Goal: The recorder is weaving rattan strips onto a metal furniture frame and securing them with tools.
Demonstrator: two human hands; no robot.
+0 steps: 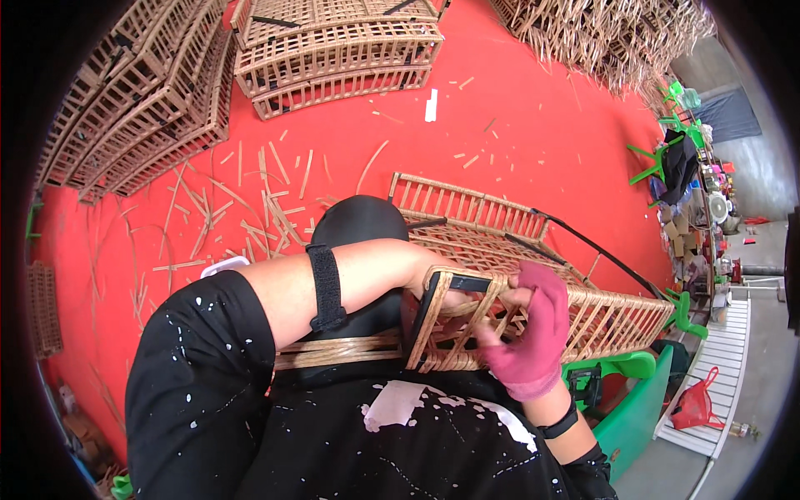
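Both the left hand (423, 268), partly hidden, and the gloved right hand (535, 329) are at the near, left end of the woven frame (612, 318), which lies close against the black shirt (333, 433), probably to steady it. I cannot tell whether either grip is clenched.

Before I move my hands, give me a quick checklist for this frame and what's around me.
1. Right hand at the frame: ok, gloved, at its near end.
2. Left hand at the frame: ok, at the same end, partly hidden behind it.
3. Left grip: cannot tell, fingers mostly covered.
4. Wrist straps: ok, one on each forearm.
5. Floor free of scraps: not ok, many lie scattered.
6. Weave tightness: cannot tell by sight.
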